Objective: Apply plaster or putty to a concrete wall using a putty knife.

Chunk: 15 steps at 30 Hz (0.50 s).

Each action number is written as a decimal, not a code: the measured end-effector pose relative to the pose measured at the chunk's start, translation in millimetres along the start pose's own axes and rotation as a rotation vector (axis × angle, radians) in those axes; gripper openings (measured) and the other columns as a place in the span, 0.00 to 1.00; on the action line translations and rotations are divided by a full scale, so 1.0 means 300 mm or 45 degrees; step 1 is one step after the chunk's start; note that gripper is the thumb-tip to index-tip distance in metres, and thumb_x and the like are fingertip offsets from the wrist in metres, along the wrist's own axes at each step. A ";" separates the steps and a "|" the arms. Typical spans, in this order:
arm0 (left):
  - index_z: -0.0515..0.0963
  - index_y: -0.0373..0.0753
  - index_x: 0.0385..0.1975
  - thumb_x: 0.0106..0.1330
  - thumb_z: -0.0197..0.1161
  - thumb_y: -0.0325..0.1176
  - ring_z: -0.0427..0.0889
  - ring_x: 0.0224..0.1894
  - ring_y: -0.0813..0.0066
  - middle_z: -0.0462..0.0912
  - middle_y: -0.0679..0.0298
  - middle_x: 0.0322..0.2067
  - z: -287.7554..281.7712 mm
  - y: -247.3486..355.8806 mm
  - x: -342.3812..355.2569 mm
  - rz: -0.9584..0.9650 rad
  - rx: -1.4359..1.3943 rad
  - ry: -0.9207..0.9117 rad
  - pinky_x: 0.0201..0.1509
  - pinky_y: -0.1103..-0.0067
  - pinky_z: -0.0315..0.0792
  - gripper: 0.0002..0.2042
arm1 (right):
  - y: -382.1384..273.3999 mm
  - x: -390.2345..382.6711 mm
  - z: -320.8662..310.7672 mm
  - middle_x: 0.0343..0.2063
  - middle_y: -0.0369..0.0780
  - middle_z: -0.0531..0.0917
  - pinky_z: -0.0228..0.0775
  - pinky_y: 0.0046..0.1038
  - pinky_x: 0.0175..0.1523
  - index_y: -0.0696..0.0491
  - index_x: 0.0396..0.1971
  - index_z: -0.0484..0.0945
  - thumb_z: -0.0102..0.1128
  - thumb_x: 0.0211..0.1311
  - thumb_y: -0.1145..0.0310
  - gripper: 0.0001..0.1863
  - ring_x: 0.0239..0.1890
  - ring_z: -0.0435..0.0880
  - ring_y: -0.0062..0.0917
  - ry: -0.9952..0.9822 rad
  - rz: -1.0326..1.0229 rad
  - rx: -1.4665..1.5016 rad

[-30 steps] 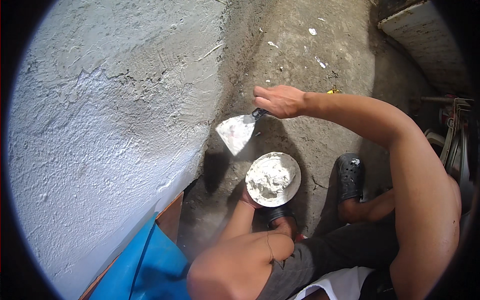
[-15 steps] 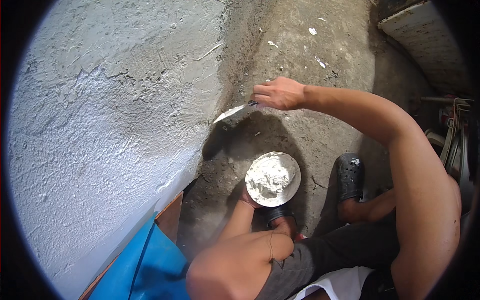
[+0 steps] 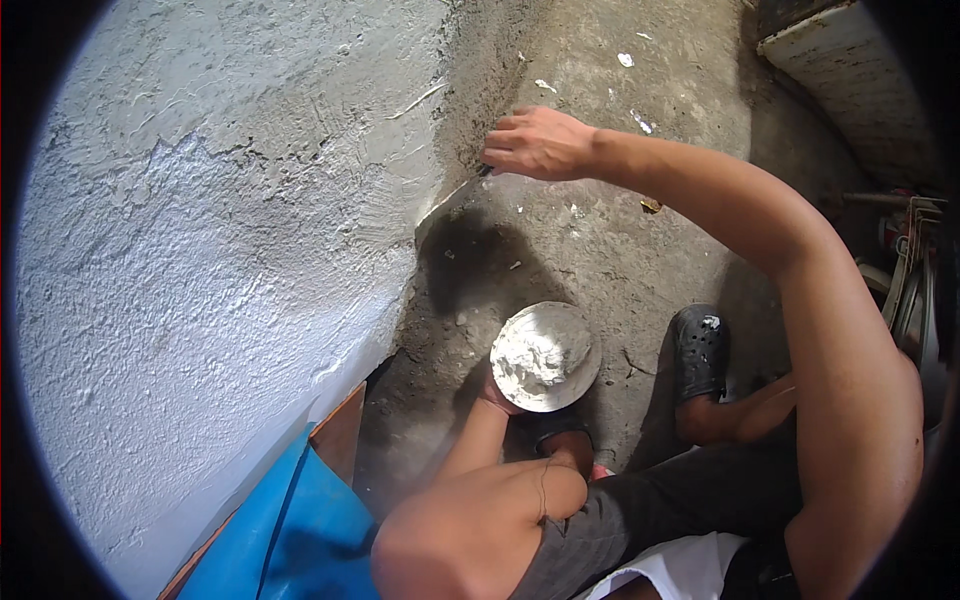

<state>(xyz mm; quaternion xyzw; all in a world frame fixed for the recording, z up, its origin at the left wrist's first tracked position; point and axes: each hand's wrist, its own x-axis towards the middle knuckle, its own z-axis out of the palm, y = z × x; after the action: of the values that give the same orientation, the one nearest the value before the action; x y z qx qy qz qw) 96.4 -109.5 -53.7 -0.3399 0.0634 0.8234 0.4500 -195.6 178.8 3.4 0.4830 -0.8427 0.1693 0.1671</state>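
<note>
My right hand [image 3: 530, 143] is closed on the handle of a putty knife [image 3: 444, 201], whose blade is seen edge-on at the lower part of the rough plastered wall [image 3: 230, 250]. My left hand [image 3: 496, 395] holds a round container [image 3: 582, 370] of lumpy white paste from its lower left side, with its fingers mostly hidden beneath it.
Concrete ground [image 3: 640, 260] with white splatters runs along the wall. A blue sheet [image 3: 275, 515] and brown board [image 3: 340, 430] lie at the lower left. My feet wear dark clogs [image 3: 700, 350]. A rusty panel [image 3: 840, 90] and metal items [image 3: 905, 260] stand on the right.
My right hand has moved up and left with the putty knife, whose blade has turned edge-on and come against the wall's base. My left hand and the container have barely moved.
</note>
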 end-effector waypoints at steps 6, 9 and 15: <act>0.59 0.43 0.75 0.78 0.41 0.53 0.66 0.73 0.54 0.64 0.56 0.73 0.044 -0.008 -0.008 0.006 0.173 0.076 0.77 0.56 0.60 0.30 | 0.041 0.060 -0.016 0.32 0.38 0.81 0.80 0.37 0.43 0.54 0.40 0.77 0.58 0.69 0.60 0.12 0.40 0.83 0.34 -0.179 0.046 -0.042; 0.59 0.43 0.75 0.78 0.40 0.53 0.66 0.72 0.54 0.64 0.55 0.73 0.070 -0.010 -0.009 -0.032 0.091 -0.042 0.76 0.57 0.61 0.30 | 0.063 0.070 -0.018 0.32 0.40 0.82 0.81 0.37 0.44 0.54 0.39 0.78 0.59 0.68 0.62 0.11 0.41 0.84 0.35 -0.272 0.159 0.020; 0.60 0.42 0.74 0.79 0.40 0.53 0.67 0.72 0.53 0.65 0.55 0.72 0.062 -0.008 -0.025 -0.063 -0.041 -0.124 0.76 0.57 0.62 0.30 | 0.138 0.089 -0.033 0.33 0.42 0.84 0.82 0.35 0.46 0.54 0.39 0.79 0.60 0.69 0.55 0.16 0.43 0.84 0.36 -0.286 0.214 0.105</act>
<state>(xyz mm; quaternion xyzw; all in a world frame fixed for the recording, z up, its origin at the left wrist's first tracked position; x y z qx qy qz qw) 91.7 -105.7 -34.3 -0.3083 0.0198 0.8285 0.4671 -243.1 182.6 19.0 0.4329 -0.8860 0.1620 0.0372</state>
